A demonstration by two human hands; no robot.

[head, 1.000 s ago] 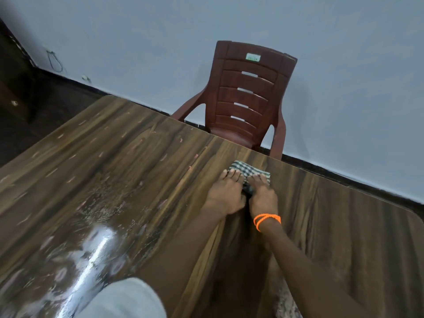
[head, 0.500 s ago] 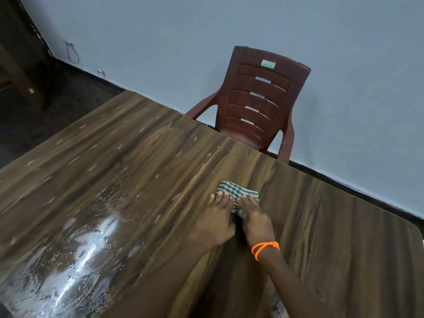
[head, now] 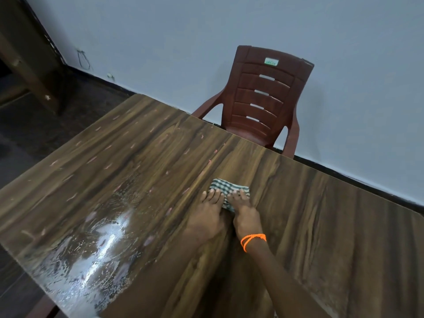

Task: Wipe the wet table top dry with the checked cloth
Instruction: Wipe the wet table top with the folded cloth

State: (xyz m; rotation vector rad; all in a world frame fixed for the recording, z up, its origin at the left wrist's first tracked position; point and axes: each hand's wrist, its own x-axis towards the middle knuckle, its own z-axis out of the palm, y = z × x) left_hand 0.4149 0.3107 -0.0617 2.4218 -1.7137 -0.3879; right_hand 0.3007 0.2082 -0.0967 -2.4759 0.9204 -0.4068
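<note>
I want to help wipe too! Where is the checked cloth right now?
In the head view the checked cloth lies on the table top, right of the middle, pressed flat under the left hand and right hand, in front of the brown chair.

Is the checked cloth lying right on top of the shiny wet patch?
No, the checked cloth lies under both hands on a dull part of the table top, while the shiny wet patch is off to its left.

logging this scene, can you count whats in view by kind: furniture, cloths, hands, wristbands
Furniture: 2, the table and the chair
Cloths: 1, the checked cloth
Hands: 2, the left hand and the right hand, both pressing on the cloth
Wristbands: 1, the orange band on the right wrist
Total: 6
</note>
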